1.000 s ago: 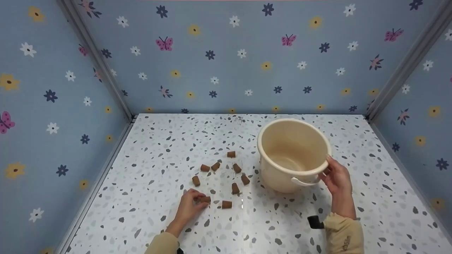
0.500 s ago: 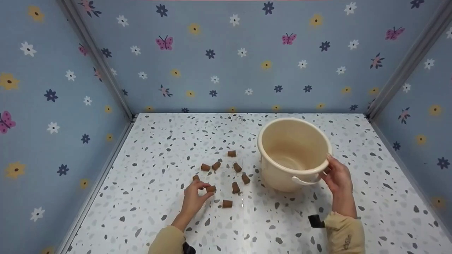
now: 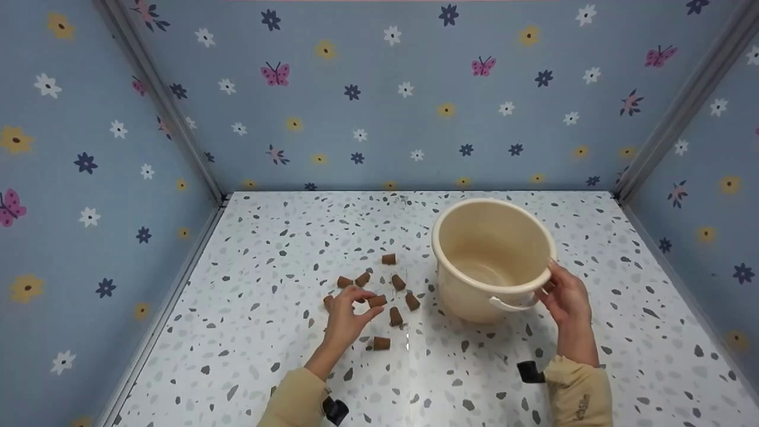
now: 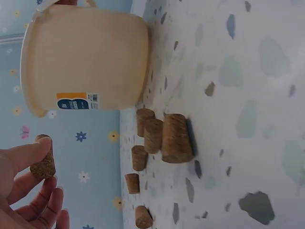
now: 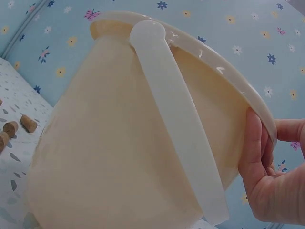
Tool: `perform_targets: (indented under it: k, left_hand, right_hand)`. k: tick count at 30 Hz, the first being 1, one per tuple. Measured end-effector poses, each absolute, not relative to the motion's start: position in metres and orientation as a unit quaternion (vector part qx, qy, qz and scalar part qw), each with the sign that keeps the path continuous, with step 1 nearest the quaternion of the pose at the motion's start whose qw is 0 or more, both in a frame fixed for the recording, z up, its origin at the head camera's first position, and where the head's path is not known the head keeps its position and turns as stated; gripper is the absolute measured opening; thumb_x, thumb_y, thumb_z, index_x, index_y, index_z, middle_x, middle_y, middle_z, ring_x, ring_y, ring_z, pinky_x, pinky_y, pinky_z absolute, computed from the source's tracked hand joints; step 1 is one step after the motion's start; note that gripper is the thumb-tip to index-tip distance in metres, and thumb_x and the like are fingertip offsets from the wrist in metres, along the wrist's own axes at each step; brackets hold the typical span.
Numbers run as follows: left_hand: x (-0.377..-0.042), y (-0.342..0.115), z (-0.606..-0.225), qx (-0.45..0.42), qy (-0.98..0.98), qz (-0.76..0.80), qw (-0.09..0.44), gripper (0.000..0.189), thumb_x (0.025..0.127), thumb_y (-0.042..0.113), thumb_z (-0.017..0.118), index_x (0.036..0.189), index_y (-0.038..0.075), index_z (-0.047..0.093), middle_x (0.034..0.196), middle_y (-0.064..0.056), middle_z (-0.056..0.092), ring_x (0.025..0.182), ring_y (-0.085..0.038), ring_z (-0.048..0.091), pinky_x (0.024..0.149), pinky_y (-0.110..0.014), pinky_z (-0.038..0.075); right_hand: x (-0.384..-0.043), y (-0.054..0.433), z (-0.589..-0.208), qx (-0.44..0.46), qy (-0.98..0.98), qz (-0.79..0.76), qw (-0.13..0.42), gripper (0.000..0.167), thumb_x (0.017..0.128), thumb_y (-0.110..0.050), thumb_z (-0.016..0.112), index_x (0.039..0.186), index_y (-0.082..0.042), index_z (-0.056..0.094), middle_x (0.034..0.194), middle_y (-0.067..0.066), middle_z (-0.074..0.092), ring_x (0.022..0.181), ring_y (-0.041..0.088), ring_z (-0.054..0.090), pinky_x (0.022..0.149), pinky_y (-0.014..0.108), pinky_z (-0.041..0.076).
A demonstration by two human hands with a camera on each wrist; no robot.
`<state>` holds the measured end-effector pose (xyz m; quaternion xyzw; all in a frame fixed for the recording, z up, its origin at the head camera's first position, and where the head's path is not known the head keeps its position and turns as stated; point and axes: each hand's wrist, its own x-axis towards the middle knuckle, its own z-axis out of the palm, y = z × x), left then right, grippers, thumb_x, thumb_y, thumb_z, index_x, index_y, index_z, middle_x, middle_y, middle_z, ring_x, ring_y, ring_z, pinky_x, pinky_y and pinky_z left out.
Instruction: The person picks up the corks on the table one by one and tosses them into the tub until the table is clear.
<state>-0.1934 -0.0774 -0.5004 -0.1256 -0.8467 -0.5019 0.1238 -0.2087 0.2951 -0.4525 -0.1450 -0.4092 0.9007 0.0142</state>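
Observation:
A brown cork stopper (image 4: 44, 162) is pinched between the thumb and fingertips of my left hand (image 3: 345, 317), held up above the other corks in the head view. My right hand (image 3: 568, 296) grips the rim of a cream plastic bucket (image 5: 114, 124) on its right side, thumb on one face and fingers beneath the lip. The inside of the bucket shows a bare bottom in the head view. Its white handle (image 5: 181, 119) hangs down along the outside. Several loose corks (image 3: 395, 316) lie scattered on the table left of the bucket; one is partly hidden behind my left hand.
The white speckled tabletop (image 3: 255, 249) is enclosed by blue flowered panels (image 3: 379, 89) at the back and both sides. A single cork (image 3: 382, 343) lies nearest the front. An orange and blue label (image 4: 77, 100) is on the bucket's side.
My left hand has picked up a cork from the front left and carried it up and to the right, toward the bucket. The right hand and bucket stay in place.

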Motion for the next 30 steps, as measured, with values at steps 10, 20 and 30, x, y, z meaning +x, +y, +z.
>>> perform_targets:
  k: [10, 20, 30]
  left_hand:
    - [-0.199, -0.049, -0.468, -0.173, -0.836, -0.505, 0.129, 0.019, 0.074, 0.017, 0.072, 0.089, 0.008, 0.067, 0.085, 0.0, 0.056, 0.081, -0.021, 0.053, 0.068, -0.031, 0.045]
    - [-0.209, -0.018, -0.445, -0.201, -0.834, -0.5, 0.121, 0.019, 0.074, 0.017, 0.072, 0.091, 0.008, 0.067, 0.085, 0.001, 0.055, 0.073, -0.014, 0.052, 0.061, -0.024, 0.044]
    - [-0.219, 0.012, -0.427, -0.241, -0.811, -0.515, 0.137, 0.021, 0.074, 0.018, 0.072, 0.092, 0.008, 0.067, 0.087, 0.0, 0.057, 0.083, -0.017, 0.054, 0.071, -0.027, 0.045]
  right_hand:
    - [-0.21, 0.296, -0.45, -0.16, -0.398, 0.903, 0.005, 0.01, 0.087, -0.014, 0.057, 0.093, -0.009, 0.063, 0.085, 0.004, 0.061, 0.075, 0.013, 0.058, 0.065, 0.027, 0.05]
    - [-0.209, 0.296, -0.452, -0.139, -0.408, 0.902, 0.013, 0.018, 0.091, -0.013, 0.049, 0.084, -0.008, 0.064, 0.077, 0.004, 0.06, 0.07, 0.013, 0.058, 0.059, 0.026, 0.048]
    - [-0.209, 0.294, -0.452, -0.157, -0.422, 0.893, 0.022, 0.017, 0.091, -0.014, 0.05, 0.084, -0.007, 0.063, 0.075, 0.004, 0.06, 0.067, 0.013, 0.057, 0.056, 0.024, 0.047]
